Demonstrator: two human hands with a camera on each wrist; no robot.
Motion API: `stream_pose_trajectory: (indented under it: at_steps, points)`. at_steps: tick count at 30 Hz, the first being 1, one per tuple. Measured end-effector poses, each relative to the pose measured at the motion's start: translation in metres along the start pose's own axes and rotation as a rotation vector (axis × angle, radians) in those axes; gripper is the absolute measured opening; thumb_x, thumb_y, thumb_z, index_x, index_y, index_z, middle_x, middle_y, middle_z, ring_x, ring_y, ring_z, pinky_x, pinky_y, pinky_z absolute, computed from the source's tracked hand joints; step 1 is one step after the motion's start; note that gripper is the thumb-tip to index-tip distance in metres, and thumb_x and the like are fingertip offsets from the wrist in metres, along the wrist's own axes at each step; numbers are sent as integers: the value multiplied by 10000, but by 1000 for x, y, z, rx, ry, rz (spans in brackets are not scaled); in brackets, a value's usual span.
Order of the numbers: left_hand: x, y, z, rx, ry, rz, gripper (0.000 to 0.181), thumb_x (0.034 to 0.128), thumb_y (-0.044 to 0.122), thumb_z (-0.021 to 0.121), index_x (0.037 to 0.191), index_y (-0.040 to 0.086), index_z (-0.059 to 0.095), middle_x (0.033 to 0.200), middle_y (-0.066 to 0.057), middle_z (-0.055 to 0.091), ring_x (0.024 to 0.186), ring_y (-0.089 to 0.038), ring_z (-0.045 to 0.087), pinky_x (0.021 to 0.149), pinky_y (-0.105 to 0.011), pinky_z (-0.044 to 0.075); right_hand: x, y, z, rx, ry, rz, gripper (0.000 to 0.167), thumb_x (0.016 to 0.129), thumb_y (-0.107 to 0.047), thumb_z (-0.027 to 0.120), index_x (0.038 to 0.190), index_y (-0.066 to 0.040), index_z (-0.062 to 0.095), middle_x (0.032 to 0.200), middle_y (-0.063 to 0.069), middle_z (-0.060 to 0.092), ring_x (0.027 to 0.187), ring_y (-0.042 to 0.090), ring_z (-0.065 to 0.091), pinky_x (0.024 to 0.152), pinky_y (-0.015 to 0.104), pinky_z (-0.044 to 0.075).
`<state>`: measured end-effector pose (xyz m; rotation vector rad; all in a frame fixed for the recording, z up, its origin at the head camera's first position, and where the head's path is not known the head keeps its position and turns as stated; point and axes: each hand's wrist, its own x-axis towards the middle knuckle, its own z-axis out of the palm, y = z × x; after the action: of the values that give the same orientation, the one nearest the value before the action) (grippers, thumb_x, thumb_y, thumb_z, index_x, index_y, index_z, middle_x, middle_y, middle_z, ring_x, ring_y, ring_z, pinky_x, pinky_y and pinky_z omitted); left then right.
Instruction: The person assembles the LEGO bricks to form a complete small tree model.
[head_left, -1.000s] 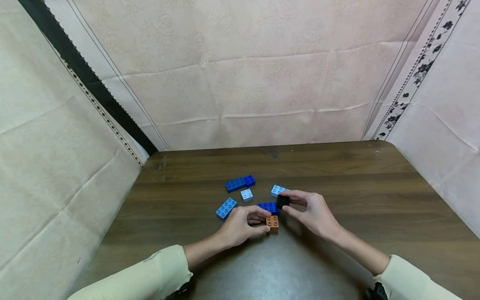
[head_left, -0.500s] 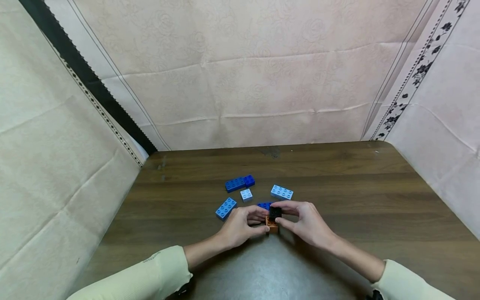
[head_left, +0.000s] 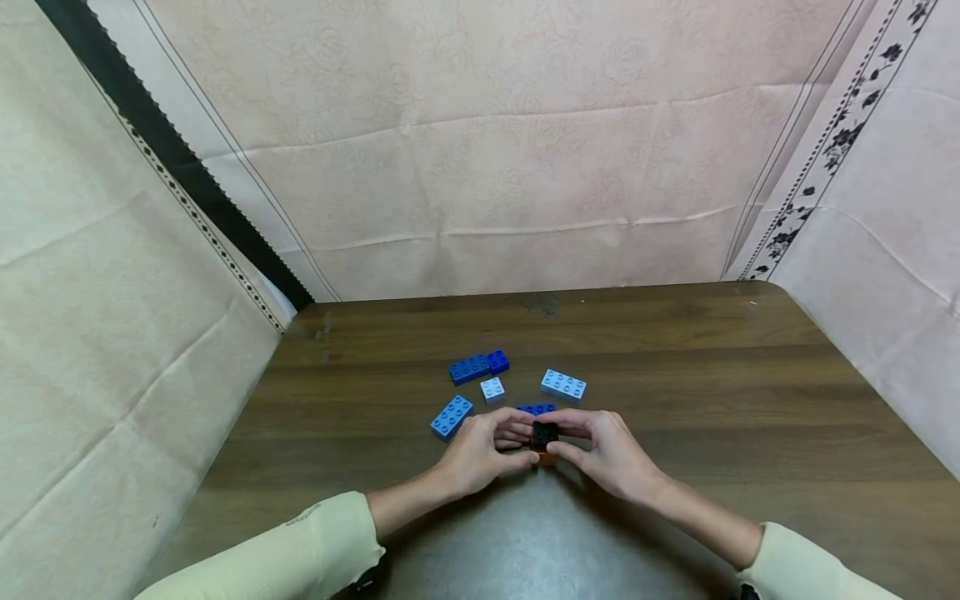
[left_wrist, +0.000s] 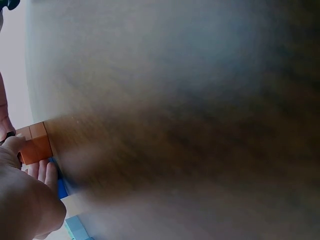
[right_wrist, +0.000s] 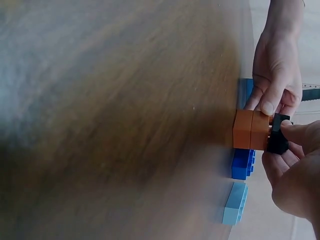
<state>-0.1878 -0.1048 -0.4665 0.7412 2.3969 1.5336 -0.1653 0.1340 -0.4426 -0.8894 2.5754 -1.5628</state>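
Holding a stack of two orange bricks (right_wrist: pixel 243 129) upright on the wooden table (head_left: pixel 675 358), gripping it from the left with the partly curled thumb and fingers of the left hand (head_left: pixel 472 454). Pinching a black brick (right_wrist: pixel 279 137) in the right hand (head_left: pixel 615 454), closing the thumb on the near side and the fingers on the far side, and poising it right over the stack. Seeing orange studs between the two, but not being able to tell whether they are touching the black brick. Noticing a dark blue brick (head_left: pixel 536 409) just beyond the stack, a light blue brick (head_left: pixel 563 384) farther right, a small pale blue brick (head_left: pixel 492 389) farther left, and a medium blue brick (head_left: pixel 452 417) beside the left hand.
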Motion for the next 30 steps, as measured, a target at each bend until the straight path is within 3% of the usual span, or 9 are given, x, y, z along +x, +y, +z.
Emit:
stream_pose_trajectory:
  at_steps: [11, 21, 30]
  points:
    - [0, 1, 1, 1, 1, -19, 429, 925, 116, 855, 1319, 84, 690, 1203, -29, 760, 1075, -94, 732, 931, -242, 585, -1, 1, -1, 28, -19, 2, 345, 962, 39, 754, 1305, 19, 718, 1285, 181, 727, 1178, 356, 710, 957, 381, 596]
    - [-1, 1, 1, -18, 3, 8, 393, 943, 116, 836, 1300, 45, 687, 1211, -83, 756, 1106, -178, 741, 948, -291, 594, 4, 4, -4, 12, -59, -29, 373, 948, 45, 767, 1316, 12, 714, 1300, 167, 726, 1179, 301, 716, 954, 399, 597]
    - [-4, 8, -1, 16, 3, -7, 427, 938, 180, 849, 1316, 97, 669, 1254, -52, 732, 1139, -148, 723, 963, -262, 578, 5, 3, -9, 36, -100, -8, 368, 966, 17, 759, 1330, 22, 703, 1306, 177, 721, 1194, 306, 709, 961, 389, 593]
